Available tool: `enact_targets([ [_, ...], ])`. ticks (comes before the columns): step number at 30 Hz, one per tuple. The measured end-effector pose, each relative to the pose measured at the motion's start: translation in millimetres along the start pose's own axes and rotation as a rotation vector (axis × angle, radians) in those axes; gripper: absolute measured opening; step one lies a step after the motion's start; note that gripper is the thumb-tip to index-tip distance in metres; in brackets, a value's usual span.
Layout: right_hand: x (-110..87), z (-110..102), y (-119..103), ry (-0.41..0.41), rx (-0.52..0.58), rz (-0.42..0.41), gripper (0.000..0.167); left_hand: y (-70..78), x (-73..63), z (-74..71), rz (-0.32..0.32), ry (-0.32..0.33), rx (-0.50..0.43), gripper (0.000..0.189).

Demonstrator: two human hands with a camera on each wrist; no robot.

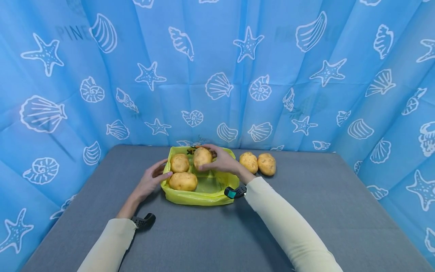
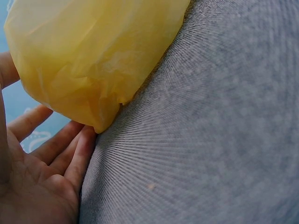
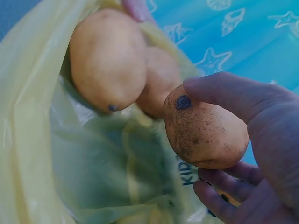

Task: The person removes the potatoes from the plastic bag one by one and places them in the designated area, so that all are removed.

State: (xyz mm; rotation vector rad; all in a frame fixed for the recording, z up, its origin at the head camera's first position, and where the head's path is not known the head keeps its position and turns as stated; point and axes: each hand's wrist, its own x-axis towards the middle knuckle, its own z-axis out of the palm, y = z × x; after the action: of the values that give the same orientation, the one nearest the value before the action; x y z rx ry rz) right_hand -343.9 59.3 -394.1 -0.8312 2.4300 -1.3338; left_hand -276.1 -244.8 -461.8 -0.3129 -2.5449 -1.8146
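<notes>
A yellow plastic bag [image 1: 198, 198] sits on the table with its mouth spread wide. Inside, at its left, lie two potatoes, one potato [image 1: 179, 163] behind another potato [image 1: 183, 181]. My right hand [image 1: 222, 160] holds a third potato [image 1: 202, 158] over the bag's opening, thumb on one side and fingers on the other; a dark spot marks its skin in the right wrist view. My left hand [image 1: 153, 179] rests against the bag's left side, thumb at the rim. In the left wrist view its fingers [image 2: 70, 154] extend loosely along the outer wall.
Two more potatoes, one potato [image 1: 249, 163] next to another potato [image 1: 267, 164], lie on the grey table [image 1: 190, 241] right of the bag. A blue curtain [image 1: 210, 113] with shell and starfish prints hangs behind the table and along its sides.
</notes>
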Motion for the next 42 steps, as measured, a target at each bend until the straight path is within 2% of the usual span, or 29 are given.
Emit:
enact_targets([
  [7,-16.1,-14.0,-9.9,0.016,0.036,-0.054,0.082,0.0,0.1,-0.4,0.005,-0.001,-0.004,0.066],
  [18,-48.1,-34.7,-12.6,0.080,0.102,-0.061,0.080,-0.6,0.9,0.7,0.011,0.005,0.009,0.066],
  [29,-80.8,-60.6,1.6,0.152,0.136,-0.093,0.080,1.5,-0.1,0.8,0.004,-0.001,0.001,0.067],
  [42,-116.0,-98.4,28.3,0.258,0.143,-0.024,0.078,1.1,0.4,0.9,-0.003,-0.002,0.003,0.068],
])
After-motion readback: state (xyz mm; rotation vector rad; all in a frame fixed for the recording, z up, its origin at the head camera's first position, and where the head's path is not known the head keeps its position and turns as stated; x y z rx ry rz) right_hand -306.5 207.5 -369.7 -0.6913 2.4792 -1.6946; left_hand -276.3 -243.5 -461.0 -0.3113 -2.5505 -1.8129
